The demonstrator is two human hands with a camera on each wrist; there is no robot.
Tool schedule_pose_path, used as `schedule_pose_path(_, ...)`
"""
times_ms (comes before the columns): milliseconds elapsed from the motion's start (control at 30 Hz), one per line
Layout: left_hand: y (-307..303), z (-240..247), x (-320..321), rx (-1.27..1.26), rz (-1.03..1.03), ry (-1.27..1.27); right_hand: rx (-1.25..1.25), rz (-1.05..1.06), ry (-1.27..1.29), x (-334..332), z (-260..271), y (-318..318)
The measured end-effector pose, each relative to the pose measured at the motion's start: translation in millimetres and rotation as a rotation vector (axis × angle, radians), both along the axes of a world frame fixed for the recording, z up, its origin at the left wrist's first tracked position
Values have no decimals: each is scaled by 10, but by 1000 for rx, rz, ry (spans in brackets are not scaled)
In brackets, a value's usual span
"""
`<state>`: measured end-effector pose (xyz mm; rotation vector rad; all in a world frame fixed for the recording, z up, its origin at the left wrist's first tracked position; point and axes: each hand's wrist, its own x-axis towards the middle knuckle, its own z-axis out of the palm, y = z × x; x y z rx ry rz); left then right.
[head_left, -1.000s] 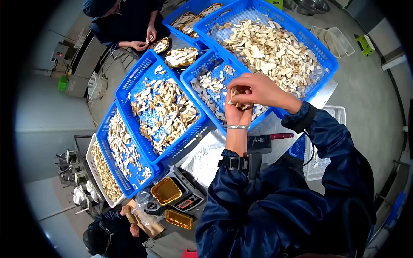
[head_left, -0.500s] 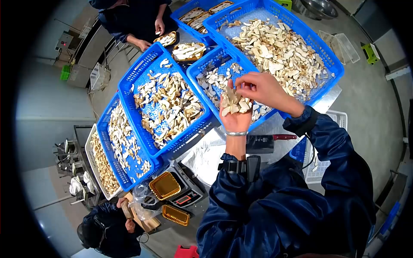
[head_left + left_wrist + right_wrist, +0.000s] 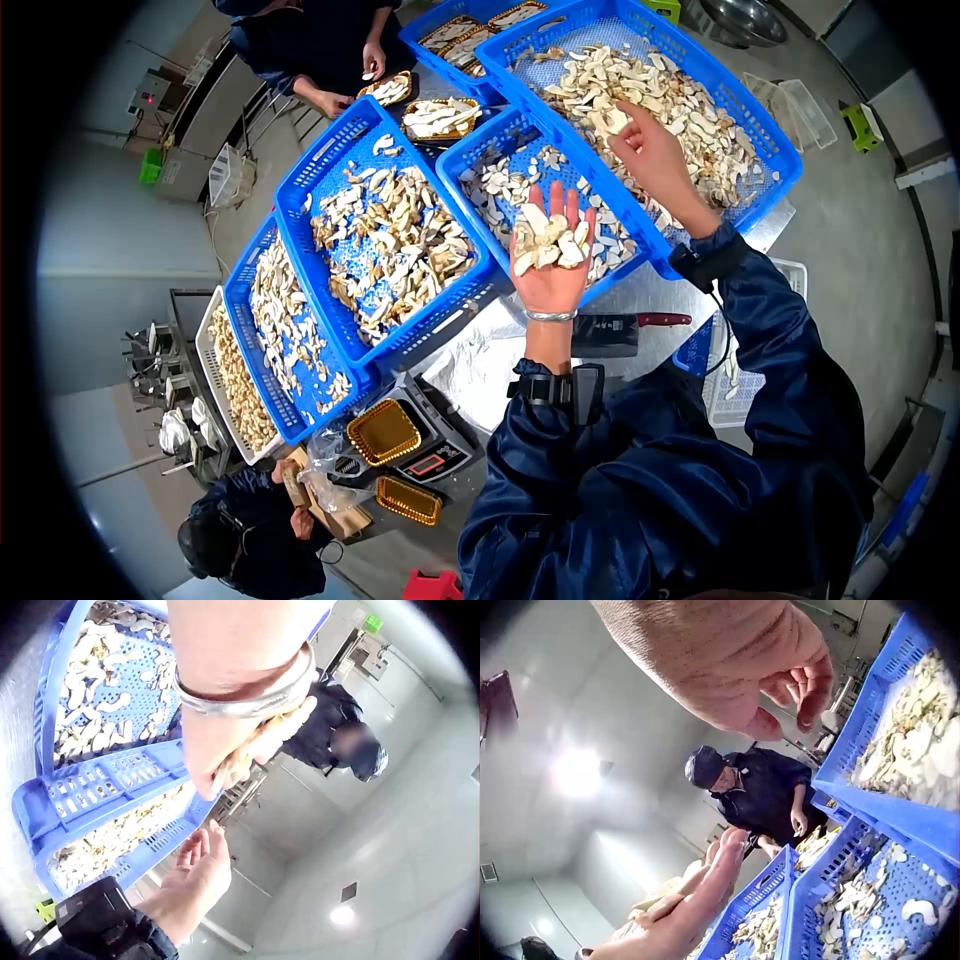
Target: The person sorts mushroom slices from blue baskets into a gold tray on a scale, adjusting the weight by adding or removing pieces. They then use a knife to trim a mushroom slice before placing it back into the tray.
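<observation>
My left hand (image 3: 548,262) is palm up with its fingers extended, bearing several pale mushroom slices (image 3: 545,242) over the small blue basket (image 3: 455,160). Above the large blue basket (image 3: 770,215), my right hand (image 3: 655,165) hovers near the sliced mushrooms (image 3: 690,115). In the right wrist view the fingers of my right hand (image 3: 742,675) bend loosely, with a gap to the thumb and nothing seen between them. The slices on my left hand (image 3: 682,915) show from the side there.
A cleaver (image 3: 605,336) lies on the metal table below the baskets. Left of it are a scale (image 3: 432,460), gold trays (image 3: 384,432) and more baskets of mushrooms (image 3: 330,335). One person (image 3: 315,50) works at the top, another (image 3: 250,530) at lower left.
My right hand has moved from above my left palm up and right to the large basket. The left hand's fingers have spread flatter, and the slices on it are in full view.
</observation>
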<state>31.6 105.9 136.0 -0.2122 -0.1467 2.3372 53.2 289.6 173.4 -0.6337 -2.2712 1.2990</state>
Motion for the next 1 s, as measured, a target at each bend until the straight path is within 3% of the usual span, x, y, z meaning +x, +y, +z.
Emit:
schedule_pose_path(33, 8, 3, -6, -4, -4, 4, 216, -44, -37, 11, -22, 29)
schedule_pose_path(100, 21, -70, -18, 33, -25, 46, 112, 60, -56, 89, 100, -211)
schedule_pose_path(167, 42, -107, -17, 71, -59, 90, 404, 551, 79, 138, 125, -367)
schedule_pose_path(233, 28, -65, -14, 17, -101, 124, 474, 658, -110, 180, 316, -513)
schedule_pose_path(300, 16, -65, 4, -21, -96, 135, 455, 680, -95, 161, 262, -550)
schedule_pose_path(367, -7, -107, 6, 140, -93, 26, 489, 645, -88, 125, 235, -518)
schedule_pose_path(433, -30, -97, 6, 79, -85, 41, 370, 668, -43, 95, 254, -492)
schedule_pose_path(500, -33, -64, 5, -31, -51, 71, -332, 577, -161, 89, 344, -472)
schedule_pose_path(533, -49, -81, 2, -15, -53, 72, -444, 612, -57, 53, 183, -420)
schedule_pose_path(567, -51, -83, -1, -13, -52, 74, -442, 613, -57, 50, 190, -417)
schedule_pose_path(667, -55, -91, 0, 19, -39, 29, -746, 519, -117, 54, 223, -420)
schedule_pose_path(800, -80, -97, 2, 52, -45, 100, -770, 520, -273, 58, 176, -318)
schedule_pose_path(900, -88, -58, 8, -46, -18, 81, -791, 508, -171, 103, 43, -343)
schedule_pose_path(1000, -133, -91, 10, 8, -10, 76, -666, 500, -151, 173, 87, -397)
